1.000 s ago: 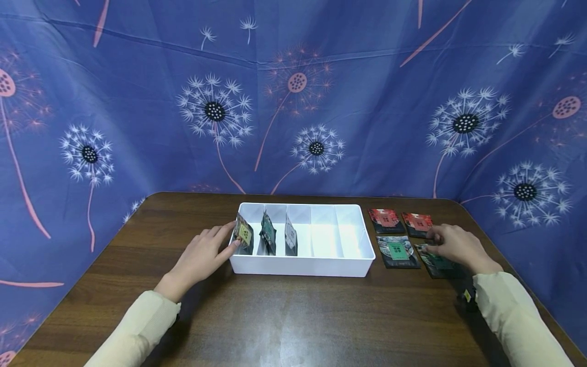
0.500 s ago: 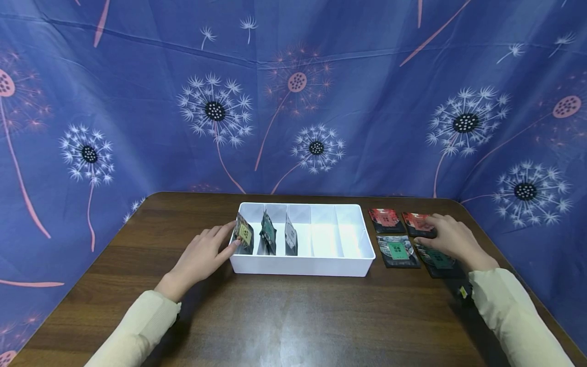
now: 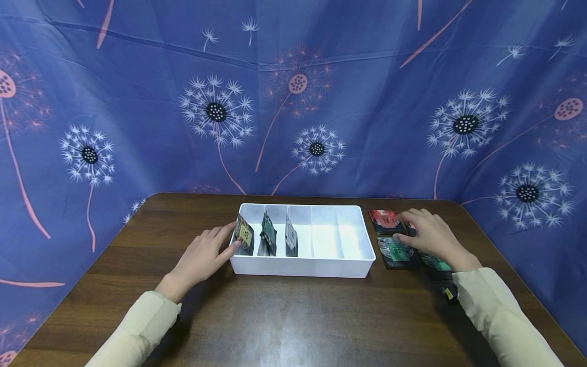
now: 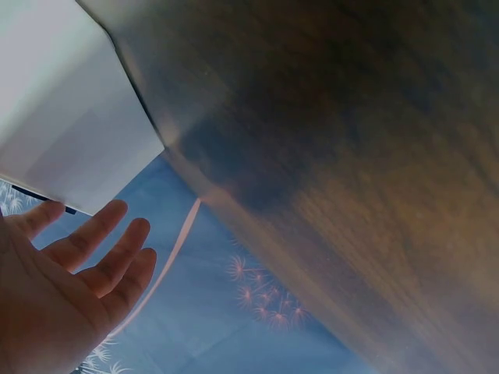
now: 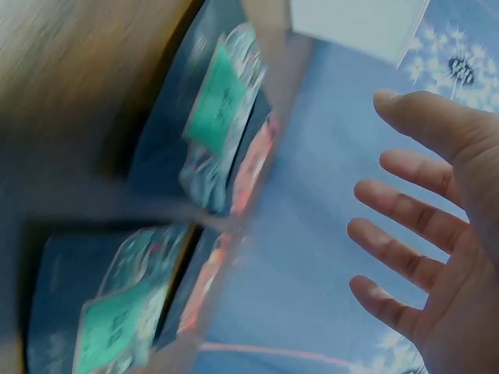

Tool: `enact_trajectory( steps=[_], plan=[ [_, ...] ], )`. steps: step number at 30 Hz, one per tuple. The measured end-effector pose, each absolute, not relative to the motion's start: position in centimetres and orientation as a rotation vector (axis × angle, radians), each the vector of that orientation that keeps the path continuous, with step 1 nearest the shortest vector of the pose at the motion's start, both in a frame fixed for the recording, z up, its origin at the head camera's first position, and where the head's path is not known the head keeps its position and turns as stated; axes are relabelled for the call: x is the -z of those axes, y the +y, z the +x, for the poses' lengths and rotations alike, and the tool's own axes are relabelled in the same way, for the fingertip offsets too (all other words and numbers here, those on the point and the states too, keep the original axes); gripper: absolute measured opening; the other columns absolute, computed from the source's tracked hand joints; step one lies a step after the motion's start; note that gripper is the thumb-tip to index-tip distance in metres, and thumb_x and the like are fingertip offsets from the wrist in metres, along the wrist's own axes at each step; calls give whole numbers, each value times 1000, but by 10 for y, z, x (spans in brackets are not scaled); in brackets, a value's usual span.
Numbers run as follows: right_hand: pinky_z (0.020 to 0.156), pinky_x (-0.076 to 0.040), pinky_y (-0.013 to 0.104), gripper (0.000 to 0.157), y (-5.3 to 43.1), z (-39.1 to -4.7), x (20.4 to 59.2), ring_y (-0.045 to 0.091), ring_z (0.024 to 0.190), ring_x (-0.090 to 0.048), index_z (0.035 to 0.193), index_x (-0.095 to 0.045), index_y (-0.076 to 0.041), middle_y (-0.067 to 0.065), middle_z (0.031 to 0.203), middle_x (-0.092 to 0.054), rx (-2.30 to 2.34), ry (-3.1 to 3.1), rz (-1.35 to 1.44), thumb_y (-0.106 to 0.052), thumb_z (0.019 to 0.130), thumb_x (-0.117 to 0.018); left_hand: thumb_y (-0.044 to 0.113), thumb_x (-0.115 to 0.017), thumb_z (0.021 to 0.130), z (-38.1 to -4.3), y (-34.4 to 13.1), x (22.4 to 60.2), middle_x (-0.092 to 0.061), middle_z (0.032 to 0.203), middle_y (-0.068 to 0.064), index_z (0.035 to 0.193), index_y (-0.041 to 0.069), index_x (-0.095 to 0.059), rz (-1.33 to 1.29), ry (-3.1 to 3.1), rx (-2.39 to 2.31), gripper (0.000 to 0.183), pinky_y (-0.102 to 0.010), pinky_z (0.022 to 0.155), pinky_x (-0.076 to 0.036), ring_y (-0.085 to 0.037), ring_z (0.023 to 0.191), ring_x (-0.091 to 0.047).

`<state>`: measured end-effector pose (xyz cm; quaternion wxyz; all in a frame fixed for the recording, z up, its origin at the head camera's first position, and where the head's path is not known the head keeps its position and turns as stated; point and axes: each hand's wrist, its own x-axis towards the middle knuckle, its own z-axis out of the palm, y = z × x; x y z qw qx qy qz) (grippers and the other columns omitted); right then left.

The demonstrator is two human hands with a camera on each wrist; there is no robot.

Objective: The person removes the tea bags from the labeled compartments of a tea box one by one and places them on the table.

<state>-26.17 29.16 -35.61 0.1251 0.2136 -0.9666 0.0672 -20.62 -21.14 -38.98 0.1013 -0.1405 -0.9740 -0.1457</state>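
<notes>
My left hand [image 3: 202, 257] touches the left end of a white compartment box [image 3: 302, 267], fingers loosely extended with the thumb by the near rim. Inside stand three flat sachets in separate compartments: one yellow-labelled [image 3: 245, 235], one green-labelled [image 3: 268, 237] and one white-labelled [image 3: 291, 239]. Above several sachets lying to the right of the box hovers my right hand [image 3: 433, 234], its spread fingers holding nothing in the right wrist view. Beneath it are a green-labelled sachet [image 3: 395, 251], another green one [image 3: 439, 269], a red one [image 3: 384, 220], and a second red sachet, mostly hidden by the hand.
A dark brown wooden table [image 3: 275, 321] carries everything. Behind it hangs a blue cloth [image 3: 367, 102] printed with dandelions. Two compartments at the right of the box show bare white floor.
My right hand has moved left from over the right-hand green and red sachets toward the left-hand pair. The left hand and the box stay in place.
</notes>
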Motion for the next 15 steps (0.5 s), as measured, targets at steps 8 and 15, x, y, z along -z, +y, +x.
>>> enact_trajectory(
  steps=[8,15],
  plan=[
    [76,-42,53,42,266,-260,350,31,98,-55,109,-64,-8,12,106,-63,-199,-2690,756,-32,74,-73,56,-39,91,-206,-211,390,-49,133,-11,141,21,-35,-416,-2876,429,61,-56,91,-39,-35,115,-50],
    [77,-43,49,34,244,-259,348,27,96,-56,104,-65,-15,6,105,-64,-220,-2616,852,-33,76,-72,56,-39,91,-206,-211,390,-49,132,-10,141,22,-34,-408,-2881,430,61,-56,92,-38,-34,116,-49]
  ],
)
